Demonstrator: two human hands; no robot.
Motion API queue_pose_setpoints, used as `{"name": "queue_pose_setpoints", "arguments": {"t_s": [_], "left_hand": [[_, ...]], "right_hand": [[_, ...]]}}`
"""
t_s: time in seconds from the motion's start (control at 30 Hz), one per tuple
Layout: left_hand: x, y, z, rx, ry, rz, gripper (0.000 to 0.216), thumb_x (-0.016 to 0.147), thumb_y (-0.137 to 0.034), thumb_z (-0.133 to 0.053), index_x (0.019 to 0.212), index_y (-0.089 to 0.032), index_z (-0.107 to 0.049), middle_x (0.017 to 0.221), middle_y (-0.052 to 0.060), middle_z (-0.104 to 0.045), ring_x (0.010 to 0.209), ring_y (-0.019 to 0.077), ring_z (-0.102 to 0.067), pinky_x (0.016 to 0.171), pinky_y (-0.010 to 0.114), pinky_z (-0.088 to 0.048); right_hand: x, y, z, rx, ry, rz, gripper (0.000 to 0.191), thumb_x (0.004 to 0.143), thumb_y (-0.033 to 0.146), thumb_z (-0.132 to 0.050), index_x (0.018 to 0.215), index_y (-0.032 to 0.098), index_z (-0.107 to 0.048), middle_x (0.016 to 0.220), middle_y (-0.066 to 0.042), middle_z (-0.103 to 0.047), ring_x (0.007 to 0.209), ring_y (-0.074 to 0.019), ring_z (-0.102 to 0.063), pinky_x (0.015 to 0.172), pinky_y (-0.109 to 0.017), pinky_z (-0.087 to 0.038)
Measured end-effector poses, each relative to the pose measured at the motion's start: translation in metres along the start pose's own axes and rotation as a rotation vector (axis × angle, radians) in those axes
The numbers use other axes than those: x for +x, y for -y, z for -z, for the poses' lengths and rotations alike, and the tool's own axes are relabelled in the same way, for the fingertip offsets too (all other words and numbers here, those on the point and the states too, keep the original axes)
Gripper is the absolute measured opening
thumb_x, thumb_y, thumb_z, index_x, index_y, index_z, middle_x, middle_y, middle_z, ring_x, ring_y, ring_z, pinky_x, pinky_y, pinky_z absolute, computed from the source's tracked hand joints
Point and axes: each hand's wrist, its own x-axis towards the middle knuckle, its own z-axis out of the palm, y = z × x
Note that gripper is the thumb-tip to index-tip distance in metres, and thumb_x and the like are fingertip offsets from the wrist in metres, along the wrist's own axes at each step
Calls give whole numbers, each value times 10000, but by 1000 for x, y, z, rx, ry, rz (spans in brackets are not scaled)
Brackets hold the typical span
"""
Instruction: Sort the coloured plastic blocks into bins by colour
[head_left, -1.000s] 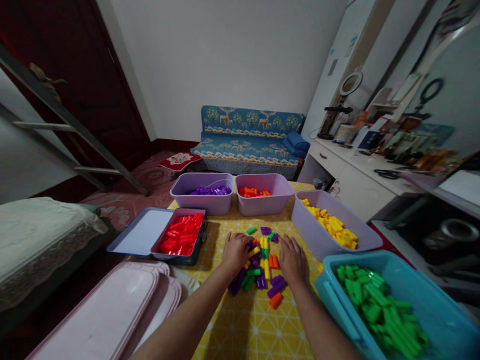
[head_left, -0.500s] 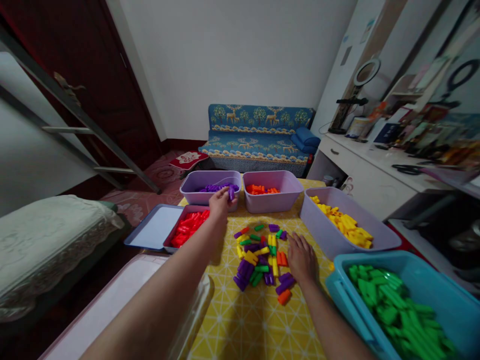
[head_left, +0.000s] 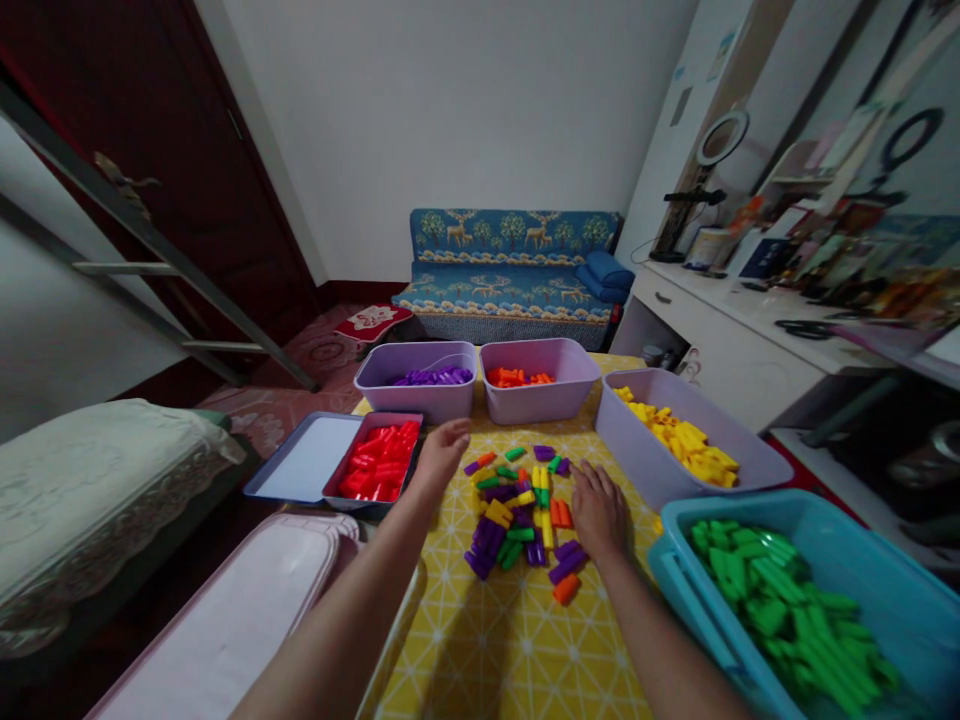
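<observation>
My left hand hovers over the table between the bins and the mixed pile, its fingers loosely stretched out and nothing seen in them. Flat on the tablecloth at the pile's right edge rests my right hand, fingers spread, close to the purple and orange pieces. The mixed pile holds small plastic pieces in purple, green, yellow and orange. Beyond my left hand stands a lilac bin of purple pieces; beside it, another lilac bin has orange pieces. A shallow box of red pieces lies left of my left hand.
On the right are a lilac bin with yellow pieces and a teal bin with green ones. Pale lids lie at the front left. A patterned sofa stands behind the yellow-covered table.
My left hand has let go of a purple piece at the purple bin and drawn back towards the pile. My right hand stays in its place on the table.
</observation>
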Motion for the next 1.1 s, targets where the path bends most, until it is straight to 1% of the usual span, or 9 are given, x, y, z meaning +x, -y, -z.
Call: {"name": "queue_pose_setpoints", "arguments": {"t_s": [0.07,0.13,0.23,0.33,0.5,0.67,0.8,0.97,1.1], "left_hand": [[-33,26,3,438,169,-42,449,722,-229,-697,1159,-133,-664,1074,122,-686,1026,261,-638,943,394,-486],[-65,44,4,750,271,-37,776,628,-310,-786,1349,-159,-543,1215,148,-616,1095,298,-610,956,403,-476],[-102,56,0,986,328,-73,1112,514,-301,-853,1498,-251,-336,1361,142,-477,1194,302,-553,957,361,-472],[-117,60,-9,1056,293,-107,1024,620,-281,-788,1515,-280,-292,1384,133,-431,1189,275,-557,918,326,-478],[-111,70,-15,973,200,-206,650,773,-311,-657,1397,-244,-491,1233,97,-565,1038,235,-627,821,302,-488],[-94,73,-19,648,68,-190,355,774,-296,-657,1113,-195,-689,999,63,-675,912,205,-655,809,304,-498],[-72,73,-30,438,13,-206,425,719,-235,-703,1136,-159,-670,1052,81,-702,972,224,-654,879,354,-517],[-47,80,-43,277,42,-369,626,711,-152,-676,1323,-210,-552,1260,105,-629,1102,243,-624,853,373,-563],[-43,87,-43,346,94,-535,644,719,-59,-592,1335,-240,-543,1314,91,-616,1235,256,-563,1029,449,-487]], "right_hand": [[0,1,1,-9,13,-3,466,943,179,-365,1368,213,-550,1456,-50,-517,1372,-243,-389,1100,-404,-301],[0,1,1,-13,22,-9,468,942,178,-367,1372,218,-547,1461,-44,-513,1373,-246,-387,1100,-405,-303],[0,1,1,-12,24,-20,467,945,183,-369,1376,221,-543,1463,-44,-510,1378,-245,-381,1100,-407,-305],[0,1,2,-4,23,-19,461,944,185,-378,1371,218,-548,1461,-51,-512,1378,-240,-382,1099,-403,-306],[-1,3,5,-4,23,-17,460,950,180,-362,1370,210,-547,1455,-54,-518,1373,-238,-388,1102,-403,-303],[-1,4,6,-6,30,-21,456,946,188,-372,1363,200,-556,1457,-54,-516,1373,-244,-386,1110,-405,-299],[0,2,5,9,23,-24,460,938,180,-382,1363,210,-555,1457,-51,-516,1378,-231,-386,1113,-394,-297],[0,1,4,18,6,-21,452,932,169,-394,1343,220,-573,1441,-52,-534,1370,-223,-400,1107,-392,-309],[0,2,5,9,5,-10,442,933,170,-390,1327,203,-587,1432,-52,-542,1365,-232,-405,1111,-394,-307]]}}
